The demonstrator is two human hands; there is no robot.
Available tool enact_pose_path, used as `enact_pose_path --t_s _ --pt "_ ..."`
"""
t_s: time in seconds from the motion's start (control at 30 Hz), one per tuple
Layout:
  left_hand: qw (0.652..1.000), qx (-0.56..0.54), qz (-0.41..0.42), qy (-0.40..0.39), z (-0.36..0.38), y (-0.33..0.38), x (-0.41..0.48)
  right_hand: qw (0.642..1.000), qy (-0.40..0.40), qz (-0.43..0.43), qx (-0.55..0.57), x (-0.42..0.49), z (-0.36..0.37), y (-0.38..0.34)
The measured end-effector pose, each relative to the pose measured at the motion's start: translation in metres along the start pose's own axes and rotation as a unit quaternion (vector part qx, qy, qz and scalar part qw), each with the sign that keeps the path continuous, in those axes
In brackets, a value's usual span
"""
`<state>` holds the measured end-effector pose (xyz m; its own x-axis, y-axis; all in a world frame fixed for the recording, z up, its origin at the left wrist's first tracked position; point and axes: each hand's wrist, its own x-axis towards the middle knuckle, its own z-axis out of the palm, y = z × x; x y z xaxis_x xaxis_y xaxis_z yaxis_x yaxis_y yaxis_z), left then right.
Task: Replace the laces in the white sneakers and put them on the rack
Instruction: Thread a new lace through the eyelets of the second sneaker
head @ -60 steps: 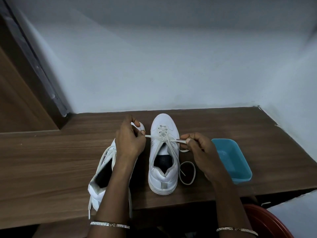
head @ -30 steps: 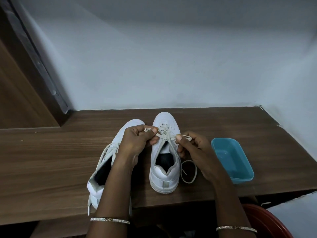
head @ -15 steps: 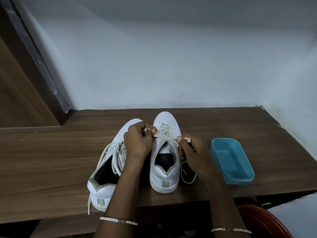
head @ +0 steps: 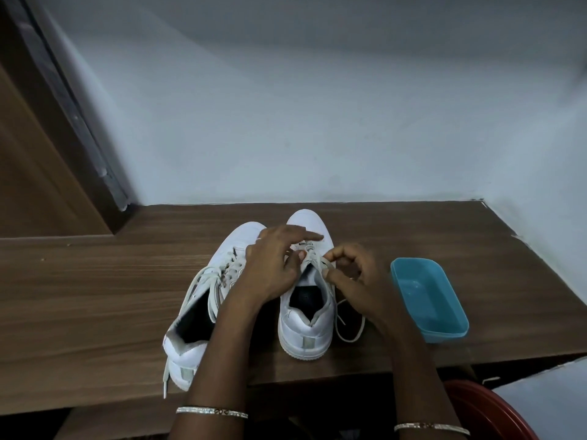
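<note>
Two white sneakers stand side by side on the wooden table (head: 95, 296), toes pointing away from me. My left hand (head: 273, 265) lies across the gap between them, its fingers reaching onto the lace rows of the right sneaker (head: 306, 325). My right hand (head: 352, 274) pinches the white lace (head: 349, 335) at the right sneaker's eyelets; the lace's free end loops on the table beside that shoe. The left sneaker (head: 190, 344) has its laces hanging loose, one end dangling over the table's front edge.
A blue plastic tub (head: 428, 300) sits on the table just right of my right hand. A red round object (head: 482, 411) shows below the table's front edge at lower right. Pale walls enclose the table at back and right; a wooden door frame (head: 63, 122) rises at left.
Both hands have come together over the right sneaker's lace rows after holding the lace ends stretched apart. The left hand's fingers now reach over the tongue.
</note>
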<state>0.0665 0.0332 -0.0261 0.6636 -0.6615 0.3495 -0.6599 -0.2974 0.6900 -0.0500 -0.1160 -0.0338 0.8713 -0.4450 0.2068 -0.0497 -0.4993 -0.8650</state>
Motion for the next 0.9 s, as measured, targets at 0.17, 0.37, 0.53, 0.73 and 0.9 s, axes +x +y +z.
enact_pose_path --t_s 0.17,0.37,0.53,0.73,0.9 --pt "0.995 -0.098 -0.036 0.005 -0.002 0.001 -0.001 1.000 -0.020 0.003 -0.010 0.002 0.000 -0.006" --pt "0.993 -0.092 -0.063 0.044 -0.002 0.000 0.000 0.999 0.024 -0.040 -0.017 0.011 0.011 -0.010" --pt "0.995 -0.096 -0.033 0.005 -0.007 0.000 -0.001 0.975 0.066 0.091 0.190 0.013 0.000 -0.019" --pt "0.995 -0.061 -0.026 -0.072 0.001 0.005 0.000 0.894 0.118 0.236 0.363 0.017 -0.005 -0.020" --pt "0.990 -0.117 -0.059 -0.059 0.004 0.006 0.001 0.942 0.181 0.202 0.200 0.017 -0.007 -0.002"
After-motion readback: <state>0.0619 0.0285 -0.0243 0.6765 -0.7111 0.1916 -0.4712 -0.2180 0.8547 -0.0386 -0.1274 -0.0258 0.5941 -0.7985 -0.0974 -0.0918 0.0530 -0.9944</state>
